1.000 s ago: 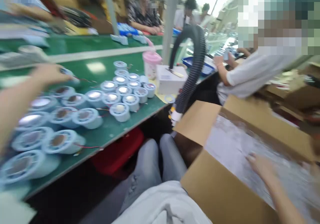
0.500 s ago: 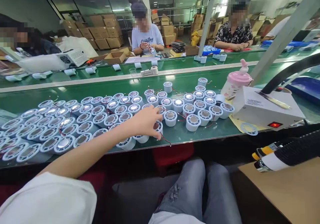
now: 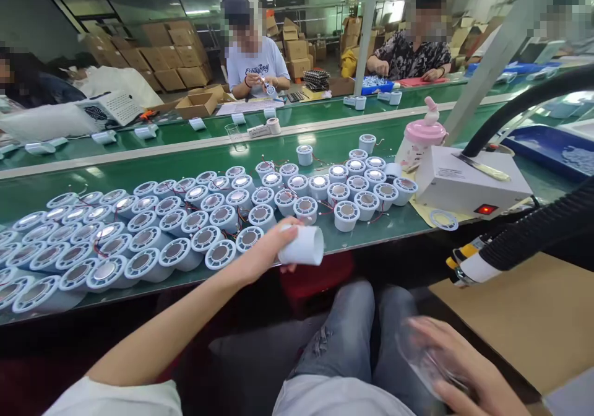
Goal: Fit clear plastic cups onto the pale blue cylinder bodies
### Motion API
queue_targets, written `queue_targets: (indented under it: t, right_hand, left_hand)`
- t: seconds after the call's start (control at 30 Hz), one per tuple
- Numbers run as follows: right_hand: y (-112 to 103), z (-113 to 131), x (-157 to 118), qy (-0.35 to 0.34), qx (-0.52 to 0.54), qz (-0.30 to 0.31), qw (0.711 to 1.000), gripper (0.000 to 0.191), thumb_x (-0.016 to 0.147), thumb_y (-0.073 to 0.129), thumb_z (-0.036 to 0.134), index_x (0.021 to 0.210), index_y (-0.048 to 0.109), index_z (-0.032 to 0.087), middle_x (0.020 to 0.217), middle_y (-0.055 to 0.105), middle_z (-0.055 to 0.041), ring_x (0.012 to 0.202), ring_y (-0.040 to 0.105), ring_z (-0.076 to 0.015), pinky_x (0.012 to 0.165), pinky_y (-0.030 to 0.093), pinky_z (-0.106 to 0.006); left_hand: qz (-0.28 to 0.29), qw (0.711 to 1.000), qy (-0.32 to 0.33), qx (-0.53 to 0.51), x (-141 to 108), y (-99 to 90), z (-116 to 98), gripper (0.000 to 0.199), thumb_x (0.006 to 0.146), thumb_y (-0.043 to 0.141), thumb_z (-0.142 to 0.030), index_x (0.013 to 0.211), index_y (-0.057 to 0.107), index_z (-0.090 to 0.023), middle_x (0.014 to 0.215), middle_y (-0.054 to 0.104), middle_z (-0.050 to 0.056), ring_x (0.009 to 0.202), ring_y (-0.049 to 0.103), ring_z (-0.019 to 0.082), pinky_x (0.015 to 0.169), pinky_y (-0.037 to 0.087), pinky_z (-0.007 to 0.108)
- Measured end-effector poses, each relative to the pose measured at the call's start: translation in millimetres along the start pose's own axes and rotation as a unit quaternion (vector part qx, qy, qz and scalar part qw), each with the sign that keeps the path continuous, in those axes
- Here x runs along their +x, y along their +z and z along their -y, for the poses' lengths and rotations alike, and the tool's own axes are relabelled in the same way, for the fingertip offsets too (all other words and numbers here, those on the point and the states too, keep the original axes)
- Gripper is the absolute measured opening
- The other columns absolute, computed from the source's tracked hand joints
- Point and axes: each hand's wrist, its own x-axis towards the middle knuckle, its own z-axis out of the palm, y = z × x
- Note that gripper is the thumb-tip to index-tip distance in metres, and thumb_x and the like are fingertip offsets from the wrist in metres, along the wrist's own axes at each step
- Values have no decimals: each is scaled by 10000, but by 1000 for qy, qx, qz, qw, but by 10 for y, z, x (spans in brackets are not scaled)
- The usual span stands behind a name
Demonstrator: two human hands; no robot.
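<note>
My left hand (image 3: 271, 247) is wrapped round a pale blue cylinder (image 3: 304, 245), held on its side over the bench's front edge with an open end toward the right. Behind and left of it, many similar cylinders (image 3: 175, 252) stand in rows, with round metal discs on top and thin red and black wires among them. At the lower right, over my lap, my right hand (image 3: 452, 360) is blurred by motion. It holds a clear, shiny object (image 3: 424, 363) whose shape I cannot make out.
A white box with a red switch (image 3: 473, 184) and a pink-lidded cup (image 3: 421, 140) stand right. A black hose (image 3: 538, 239) hangs near a cardboard sheet (image 3: 505, 323). Across the green bench (image 3: 185, 156), several people sit; one (image 3: 256, 63) holds a small part.
My left hand has lifted a cylinder from the front row and tipped it sideways. My right hand has come into view with the clear object. The view has shifted slightly.
</note>
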Motion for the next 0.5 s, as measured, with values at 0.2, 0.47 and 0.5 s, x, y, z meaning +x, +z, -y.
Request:
queue_targets:
  t: [0.2, 0.47, 0.5]
  right_hand:
    - [346, 493, 556, -141, -257, -31, 955, 522, 870, 562, 210, 1380, 497, 297, 1313, 523, -157, 1126, 573, -326, 834, 567, -462]
    - [278, 448, 571, -21, -231, 63, 971, 212, 788, 617, 122, 954, 674, 239, 1294, 536, -112, 1048, 582, -302, 728, 566, -396]
    - [264, 444, 558, -2, -178, 85, 980, 152, 783, 634, 122, 879, 660, 237, 1286, 534, -87, 1055, 587, -279, 757, 565, -378]
  left_hand:
    - [282, 917, -187, -210, 133, 763, 280, 397, 798, 488, -544, 882, 519, -158, 668, 558, 11, 439, 497, 109, 343, 349, 187]
    - [300, 944, 18, 136, 90, 898, 97, 236, 883, 494, -329, 907, 667, -171, 839, 588, 20, 727, 547, 142, 642, 466, 240]
    - [273, 944, 62, 175, 71, 897, 78, 226, 889, 497, -314, 925, 673, -177, 887, 599, 29, 796, 559, 157, 727, 466, 264]
